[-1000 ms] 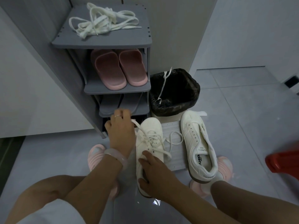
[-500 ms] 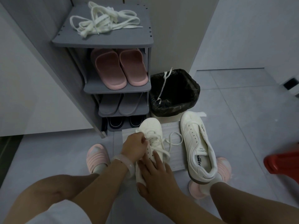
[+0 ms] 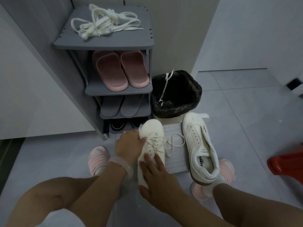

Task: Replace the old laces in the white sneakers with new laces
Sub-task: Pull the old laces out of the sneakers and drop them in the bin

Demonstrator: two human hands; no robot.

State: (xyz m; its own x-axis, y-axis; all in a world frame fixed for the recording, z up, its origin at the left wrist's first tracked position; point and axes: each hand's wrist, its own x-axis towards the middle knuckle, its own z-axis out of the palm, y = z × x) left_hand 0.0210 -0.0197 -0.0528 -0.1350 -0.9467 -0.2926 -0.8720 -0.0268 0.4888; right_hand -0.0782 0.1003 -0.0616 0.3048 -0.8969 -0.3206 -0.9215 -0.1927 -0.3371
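Two white sneakers lie on a pale mat (image 3: 174, 161) on the floor. The left sneaker (image 3: 153, 133) still carries a loosened lace (image 3: 173, 143) that trails to its right. My left hand (image 3: 128, 145) pinches the lace at the sneaker's left side, near the eyelets. My right hand (image 3: 156, 175) lies with straight fingers over the sneaker's heel end and holds it down. The right sneaker (image 3: 199, 145) has bare eyelets and no lace. A heap of white laces (image 3: 105, 23) rests on top of the grey shoe rack (image 3: 105, 42).
A bin with a black liner (image 3: 176, 94) stands behind the sneakers, a white lace (image 3: 165, 86) hanging over its rim. The rack holds pink slippers (image 3: 120, 69), grey slippers and dark shoes. My feet wear pink slippers (image 3: 97, 158). A red object (image 3: 286, 164) sits at the right edge.
My left hand came back from beside the rack to the sneaker's left side and took hold of the lace. My right hand slid slightly up the sneaker.
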